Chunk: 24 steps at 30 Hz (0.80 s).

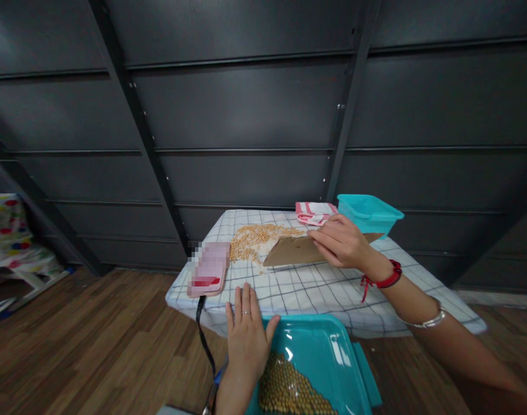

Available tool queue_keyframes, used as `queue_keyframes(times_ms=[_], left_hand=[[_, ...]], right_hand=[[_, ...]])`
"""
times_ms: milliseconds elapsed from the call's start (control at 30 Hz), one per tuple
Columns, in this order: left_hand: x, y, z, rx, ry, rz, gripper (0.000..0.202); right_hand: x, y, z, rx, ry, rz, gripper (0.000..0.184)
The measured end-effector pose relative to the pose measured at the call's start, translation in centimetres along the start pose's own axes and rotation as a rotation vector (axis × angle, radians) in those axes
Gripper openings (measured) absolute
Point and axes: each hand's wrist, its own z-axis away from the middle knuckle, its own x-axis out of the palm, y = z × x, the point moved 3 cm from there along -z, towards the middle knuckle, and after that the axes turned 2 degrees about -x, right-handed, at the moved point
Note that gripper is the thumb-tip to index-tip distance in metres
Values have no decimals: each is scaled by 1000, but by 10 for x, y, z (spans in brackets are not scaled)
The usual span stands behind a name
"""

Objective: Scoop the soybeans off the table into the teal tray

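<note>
My right hand grips the upper edge of a brown piece of cardboard, which stands tilted on the checked tablecloth. Just beyond and left of the cardboard, loose yellow beans or kernels are spread over the cloth; I cannot tell their exact kind. My left hand lies with fingers stretched out at the table's near edge, its thumb by the rim of a teal tray. Inside that tray, many round yellowish beans are heaped toward the near left.
A pink phone-like case with a black strap lies at the table's left. At the back right are a folded red-and-white cloth and a turquoise basin. A dark panelled wall rises behind the table. Far left stands something with a dotted cover.
</note>
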Motion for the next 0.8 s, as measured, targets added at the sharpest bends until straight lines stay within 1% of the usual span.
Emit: queue_keyframes(times_ms=[133,267,433,600,700,800], left_hand=[[3,0,1,-16,-5,21,69],[7,0,3,-30,-13,53,69],[5,1,2,-26,12,42,69],[4,0,1,-15,28,35,70],[4,0,2,-7,30,34,70],[4,-1,2,-7,24,40,70]], right_hand=[[5,2,-1,14,-25,40,16],[15,5,-7,-12,-56,80,17],[35,7,-23,-73,-65,97,18],[54,7,-31,-80,-98,55,20],[51,3,-29,-56,-91,21,20],[34,-4,-24,-54,-53,-15,17]])
